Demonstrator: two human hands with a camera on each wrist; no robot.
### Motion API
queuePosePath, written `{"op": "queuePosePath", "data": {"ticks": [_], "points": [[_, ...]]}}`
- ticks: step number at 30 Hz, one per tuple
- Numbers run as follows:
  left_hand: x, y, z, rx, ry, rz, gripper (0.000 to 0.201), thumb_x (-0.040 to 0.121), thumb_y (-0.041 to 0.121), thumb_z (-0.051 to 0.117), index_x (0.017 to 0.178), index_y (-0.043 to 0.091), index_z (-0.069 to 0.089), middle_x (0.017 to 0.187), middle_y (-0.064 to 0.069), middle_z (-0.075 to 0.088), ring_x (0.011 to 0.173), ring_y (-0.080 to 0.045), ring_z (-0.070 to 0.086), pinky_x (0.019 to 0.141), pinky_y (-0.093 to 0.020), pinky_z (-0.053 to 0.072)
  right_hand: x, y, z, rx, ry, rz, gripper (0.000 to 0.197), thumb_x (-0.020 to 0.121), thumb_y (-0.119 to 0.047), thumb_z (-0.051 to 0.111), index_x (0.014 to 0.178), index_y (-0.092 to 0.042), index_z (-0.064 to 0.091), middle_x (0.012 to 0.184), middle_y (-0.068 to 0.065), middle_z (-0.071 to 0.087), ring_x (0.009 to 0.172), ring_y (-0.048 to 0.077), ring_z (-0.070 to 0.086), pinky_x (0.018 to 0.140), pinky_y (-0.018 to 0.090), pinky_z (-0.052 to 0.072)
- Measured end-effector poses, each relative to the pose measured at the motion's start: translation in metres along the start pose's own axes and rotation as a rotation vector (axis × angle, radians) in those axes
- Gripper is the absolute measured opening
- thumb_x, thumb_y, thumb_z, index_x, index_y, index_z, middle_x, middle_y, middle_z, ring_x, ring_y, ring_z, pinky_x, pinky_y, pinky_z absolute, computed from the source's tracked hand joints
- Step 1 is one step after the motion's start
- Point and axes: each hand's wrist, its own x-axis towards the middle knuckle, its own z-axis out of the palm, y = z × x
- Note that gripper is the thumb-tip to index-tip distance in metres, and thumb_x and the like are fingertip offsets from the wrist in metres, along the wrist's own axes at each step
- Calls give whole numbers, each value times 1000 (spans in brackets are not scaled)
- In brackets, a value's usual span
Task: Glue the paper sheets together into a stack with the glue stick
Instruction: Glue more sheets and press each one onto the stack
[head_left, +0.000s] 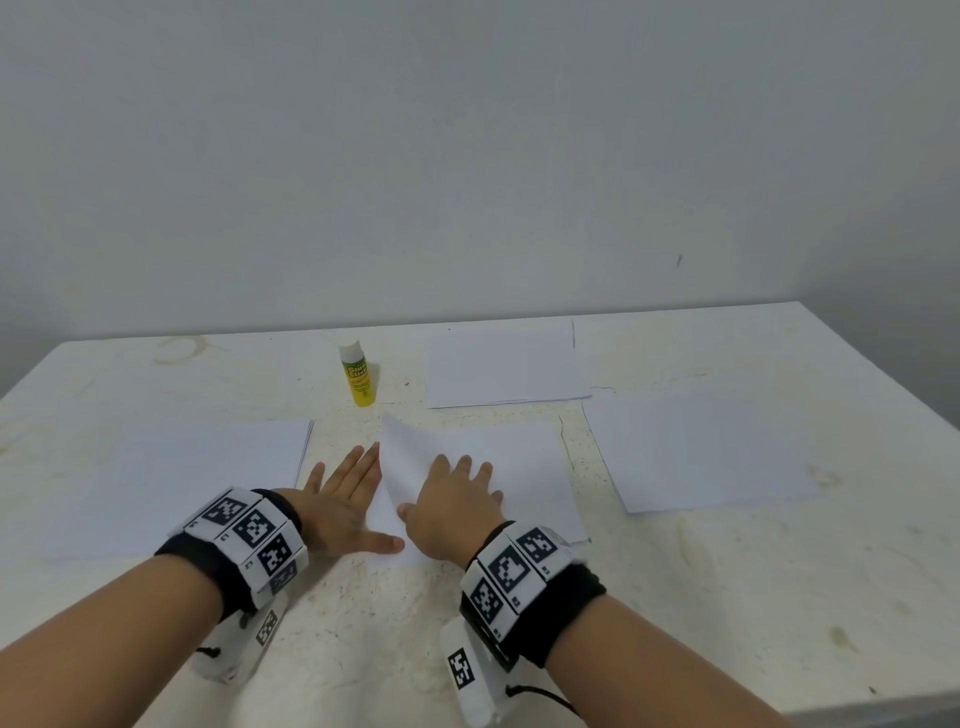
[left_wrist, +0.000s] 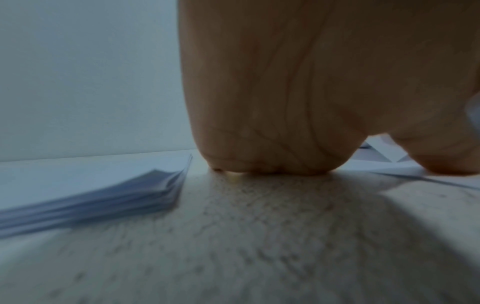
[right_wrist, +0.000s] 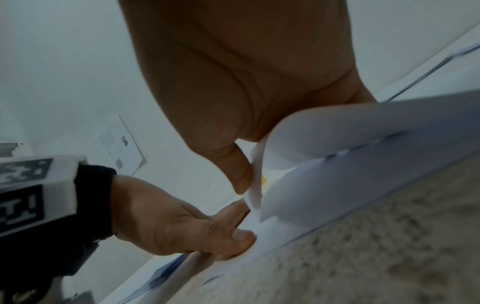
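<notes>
Several white sheets lie on the table. The middle sheet (head_left: 519, 467) has its left side lifted and curled up; my right hand (head_left: 454, 493) pinches that raised sheet (right_wrist: 337, 133) between thumb and fingers. My left hand (head_left: 350, 496) lies flat with straight fingers just left of it, and its thumb (right_wrist: 241, 236) presses the paper underneath. A yellow glue stick (head_left: 357, 374) with a white cap stands upright at the back, apart from both hands. A thicker paper stack (head_left: 208, 478) sits to the left and shows beside the left palm (left_wrist: 91, 191).
One more sheet (head_left: 504, 364) lies at the back right of the glue stick. Another sheet (head_left: 706, 452) lies at the right. The pale speckled table (head_left: 727, 597) ends against a plain wall; its right edge slopes away near the frame's edge.
</notes>
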Motion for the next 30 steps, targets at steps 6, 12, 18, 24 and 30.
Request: {"op": "queuePosePath", "data": {"ticks": [6,12,18,24,30], "points": [[0,0,0,-10,-4,14,156,24,103,2,142,7,-33,142,3,-43,141,-17,-30,117,-47,-11,-2,2,-2,24,-8,-2,74,99,-40,43,152,-9,1,159,17,-3,146,39,-8,117,53,7],[-1,0,-1,-2,-5,6,171,1,99,-13,144,9,-30,153,-5,-34,142,-20,-30,117,-48,-10,-1,-5,-3,19,-15,9,75,99,-40,43,153,-9,0,160,16,-5,146,38,-9,118,52,5],[-2,2,0,-20,14,0,148,35,100,10,143,8,-31,147,1,-40,142,-19,-29,118,-47,-10,-1,2,-2,11,-21,-12,75,99,-41,42,153,-10,0,160,17,-5,146,39,-9,117,54,6],[2,-1,2,-15,20,3,170,2,100,-13,144,7,-31,152,-3,-36,142,-19,-29,116,-47,-11,-4,5,-1,14,-16,-13,75,99,-41,42,153,-10,-1,160,16,-5,146,38,-10,117,54,5],[2,-1,1,-10,-2,3,157,24,104,6,143,9,-32,142,5,-42,141,-17,-30,115,-47,-12,-4,3,-1,7,-25,-4,76,99,-42,41,153,-10,-1,160,16,-7,145,39,-11,117,54,4]]}}
